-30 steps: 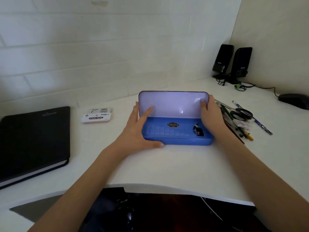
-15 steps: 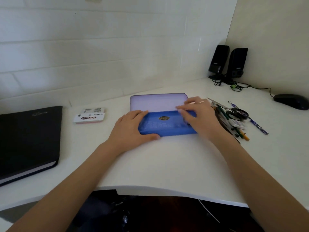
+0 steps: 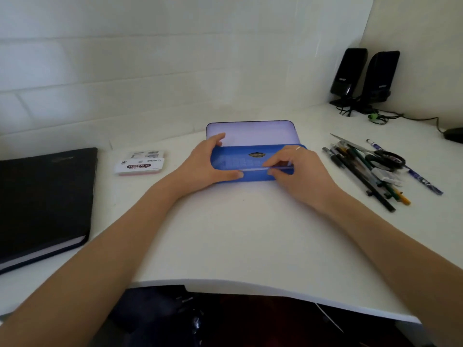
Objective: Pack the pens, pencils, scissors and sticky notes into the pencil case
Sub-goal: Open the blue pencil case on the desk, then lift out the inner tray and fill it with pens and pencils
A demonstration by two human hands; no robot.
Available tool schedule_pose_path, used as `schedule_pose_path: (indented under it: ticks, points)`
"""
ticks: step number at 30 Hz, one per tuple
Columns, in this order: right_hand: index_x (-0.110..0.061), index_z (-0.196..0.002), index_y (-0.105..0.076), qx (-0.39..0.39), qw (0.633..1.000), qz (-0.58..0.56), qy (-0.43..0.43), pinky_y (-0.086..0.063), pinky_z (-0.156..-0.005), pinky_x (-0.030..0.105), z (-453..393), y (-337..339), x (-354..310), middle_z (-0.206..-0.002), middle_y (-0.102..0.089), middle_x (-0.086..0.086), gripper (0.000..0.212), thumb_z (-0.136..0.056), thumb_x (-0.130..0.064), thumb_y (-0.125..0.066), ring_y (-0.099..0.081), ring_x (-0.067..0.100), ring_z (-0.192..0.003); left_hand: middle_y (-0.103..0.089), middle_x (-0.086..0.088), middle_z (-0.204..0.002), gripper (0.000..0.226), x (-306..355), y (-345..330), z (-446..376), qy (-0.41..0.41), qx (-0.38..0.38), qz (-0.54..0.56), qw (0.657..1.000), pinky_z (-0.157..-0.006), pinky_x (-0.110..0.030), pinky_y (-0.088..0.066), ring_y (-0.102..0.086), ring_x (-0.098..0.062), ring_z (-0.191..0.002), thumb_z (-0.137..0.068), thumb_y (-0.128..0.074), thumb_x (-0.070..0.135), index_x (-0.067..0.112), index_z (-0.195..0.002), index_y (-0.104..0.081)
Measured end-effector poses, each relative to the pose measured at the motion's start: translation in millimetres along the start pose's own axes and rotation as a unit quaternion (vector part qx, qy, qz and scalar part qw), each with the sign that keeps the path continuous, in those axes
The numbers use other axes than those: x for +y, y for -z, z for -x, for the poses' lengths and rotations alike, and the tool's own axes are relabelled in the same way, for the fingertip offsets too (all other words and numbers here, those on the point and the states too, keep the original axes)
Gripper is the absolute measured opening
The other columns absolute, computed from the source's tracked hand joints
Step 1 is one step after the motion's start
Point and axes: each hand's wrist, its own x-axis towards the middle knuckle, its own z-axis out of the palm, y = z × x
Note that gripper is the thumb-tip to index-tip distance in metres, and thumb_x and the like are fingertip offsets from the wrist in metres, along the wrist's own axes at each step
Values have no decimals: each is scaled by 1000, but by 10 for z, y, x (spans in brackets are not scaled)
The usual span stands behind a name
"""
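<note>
A blue pencil case [image 3: 246, 162] lies open at the middle of the white desk, its pale lid [image 3: 253, 132] tipped back toward the wall. My left hand [image 3: 203, 164] grips the case's left end, thumb on the front wall. My right hand [image 3: 302, 171] pinches a thin clear strip along the case's front rim. Two packs of sticky notes [image 3: 139, 166] lie left of the case. To the right sits a pile of pens and pencils [image 3: 363, 171] with black-handled scissors [image 3: 384, 159] on top and a blue patterned pencil [image 3: 423, 182] beside it.
A black notebook [image 3: 42, 196] lies at the far left. Two black speakers [image 3: 364, 76] with cables stand in the back right corner, and a dark mouse [image 3: 454, 134] is at the right edge. The desk's curved front edge [image 3: 250, 288] runs below my forearms.
The lid has gone from upright to tipped back. My right hand left the lid's right corner and came down onto the case's front rim. My left hand stayed on the left end.
</note>
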Motion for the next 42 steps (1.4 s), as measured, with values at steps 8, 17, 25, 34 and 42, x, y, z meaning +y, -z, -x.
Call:
schedule_pose_path:
  ticks: [8, 17, 25, 34, 42]
  points:
    - [-8, -85, -73, 74, 996, -39, 12, -35, -68, -1, 9, 78, -4, -77, -60, -5, 10, -77, -2, -73, -53, -10, -72, -42, 7, -127, 96, -7, 2, -25, -2, 72, 20, 997, -100, -26, -37, -44, -7, -115, -62, -83, 38, 26, -141, -30]
    - [-12, -79, -74, -10, 999, -41, 23, -38, -63, 2, 86, 114, 2, -71, -58, -10, 14, -72, 0, -75, -55, -9, -66, -59, -5, -101, 34, -140, 63, -84, 29, 158, -57, 985, -66, -22, -39, -54, -20, -88, -76, -68, 14, 8, -108, -59]
    - [-20, -69, -69, -130, 991, -45, 10, -38, -55, 9, 116, 195, -10, -62, -58, -9, 19, -70, -3, -77, -50, 3, -54, -64, -7, -79, 15, -89, 86, -63, 32, 194, -83, 977, -74, -31, -45, -58, -23, -75, -75, -70, 20, 6, -75, -67]
    - [-15, -70, -74, -173, 981, -49, -72, -37, -55, 25, 118, 361, 0, -59, -60, 6, 27, -78, -40, -71, -48, 10, -52, -66, -3, -88, 12, -45, 32, -34, -15, 193, -79, 978, -78, -28, -43, -60, -20, -85, -80, -69, 21, 10, -85, -68]
    - [-23, -97, -71, 135, 942, 225, -211, -42, -89, 40, 4, 683, 471, -101, -68, 6, 19, -90, -27, -53, -58, 28, -100, -57, 7, -83, 7, 72, -58, 26, -143, 159, -147, 966, -79, -36, -46, -52, -16, -86, -80, -63, 31, 23, -80, -64]
